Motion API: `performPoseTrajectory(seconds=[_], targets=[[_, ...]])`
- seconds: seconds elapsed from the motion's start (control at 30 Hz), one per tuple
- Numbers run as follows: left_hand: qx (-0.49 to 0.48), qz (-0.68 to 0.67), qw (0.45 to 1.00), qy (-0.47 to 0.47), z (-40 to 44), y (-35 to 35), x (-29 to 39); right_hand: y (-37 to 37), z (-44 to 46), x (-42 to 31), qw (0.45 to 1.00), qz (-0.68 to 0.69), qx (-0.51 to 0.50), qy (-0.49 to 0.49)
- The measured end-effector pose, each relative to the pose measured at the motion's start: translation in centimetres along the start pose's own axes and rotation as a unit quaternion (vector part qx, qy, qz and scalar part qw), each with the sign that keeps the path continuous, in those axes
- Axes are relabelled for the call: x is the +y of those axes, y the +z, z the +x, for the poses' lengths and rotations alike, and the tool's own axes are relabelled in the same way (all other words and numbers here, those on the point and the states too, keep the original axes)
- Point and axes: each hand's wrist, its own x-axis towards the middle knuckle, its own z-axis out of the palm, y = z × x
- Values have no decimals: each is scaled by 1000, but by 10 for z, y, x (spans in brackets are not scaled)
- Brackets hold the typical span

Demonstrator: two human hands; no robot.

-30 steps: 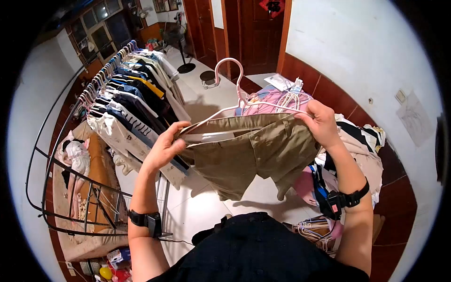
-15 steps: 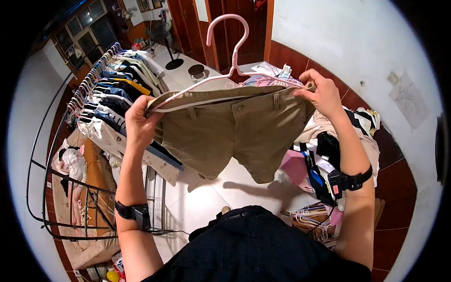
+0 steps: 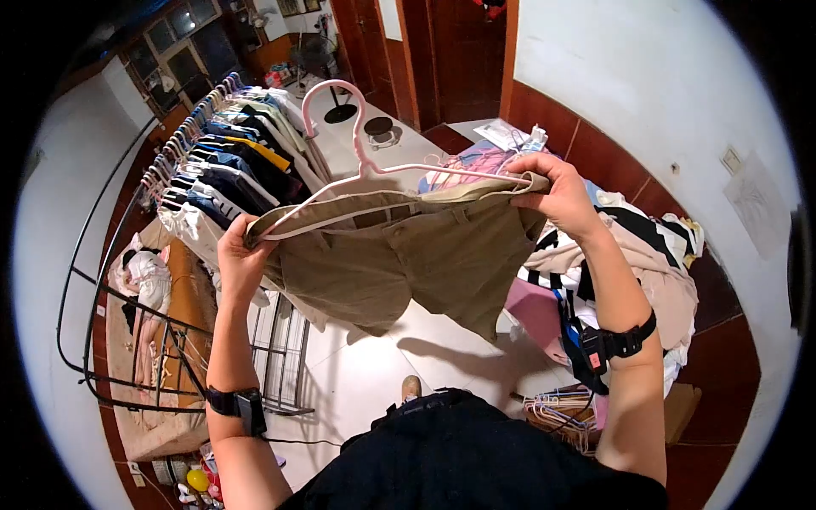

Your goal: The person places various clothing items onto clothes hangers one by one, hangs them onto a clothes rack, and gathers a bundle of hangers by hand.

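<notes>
Olive-brown shorts (image 3: 399, 263) hang in front of me, waistband up, stretched sideways between my hands. Inside the waistband sits a pink clothes hanger (image 3: 361, 157), its hook rising above the cloth and its two arms reaching toward the waist's ends. My left hand (image 3: 241, 253) is closed on the left end of the waistband, by the hanger's tip. At the other end my right hand (image 3: 557, 195) pinches the waistband, with the thumb in front and the fingers behind. The shorts tilt, with the left end lower.
Left stands a rack of hung clothes (image 3: 229, 161) with a black metal frame (image 3: 76, 323). A clothes pile (image 3: 637, 255) lies on the right, above a box of hangers (image 3: 557, 408). Farther off are a stool (image 3: 379, 129) and a fan (image 3: 340, 112). A sofa (image 3: 183, 340) is at left.
The shorts and hanger have moved down and left in view, and the hanger's hook is lower. Both hands keep their hold on the waistband. The view has shifted somewhat.
</notes>
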Motion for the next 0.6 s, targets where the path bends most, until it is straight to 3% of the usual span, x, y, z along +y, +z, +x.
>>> performPoseTrajectory(seconds=[0.07,0.13,0.2,0.27,0.33,0.37,0.4,0.43,0.47,0.5,0.53,0.6], targets=[[-4,41,999,9,2,-6,7,4,10,10,998,-38,-21,-39],[-25,110,993,27,8,-9,12,-1,30,27,952,-283,-23,-117],[38,96,993,64,29,-23,25,-5,49,0,931,-278,79,-221],[119,65,983,126,38,-35,73,-6,45,-53,929,-238,172,-227],[203,162,934,246,26,-46,80,-3,27,-72,889,-260,229,-300],[252,179,912,269,6,-30,67,5,17,-50,873,-253,245,-336],[236,269,889,286,-22,-18,24,19,-9,-13,907,-247,214,-265],[125,348,922,119,-75,-2,-44,31,-32,37,927,-261,147,-224],[57,231,971,12,-133,36,-135,47,-58,76,956,-264,45,-118],[-126,202,970,-42,-184,58,-132,53,-93,125,942,-310,-125,32],[-377,108,908,-146,-211,61,-131,60,-116,139,929,-310,-201,35],[-380,70,880,-275,-193,43,-117,61,-102,118,917,-300,-219,144]])
